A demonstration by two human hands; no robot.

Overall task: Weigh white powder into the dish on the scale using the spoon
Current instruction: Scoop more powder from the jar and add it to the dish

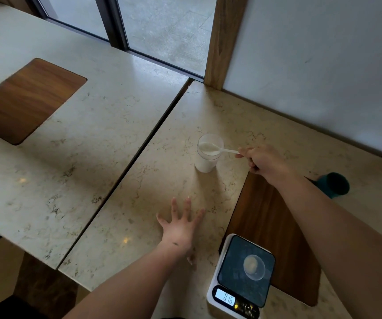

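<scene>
Right hand (263, 162) pinches the spoon (217, 148) by its handle tip; the loaded bowl sits over the cup (208, 155) of white powder, handle running right toward the grip. Dish (254, 267) on the scale (238, 275) lies nearer the body — below and just right of the grip, so the carry is back toward the person. Left hand (180, 226) rests splayed and empty on the surface (139, 180), nearer the scale — display lit.
</scene>
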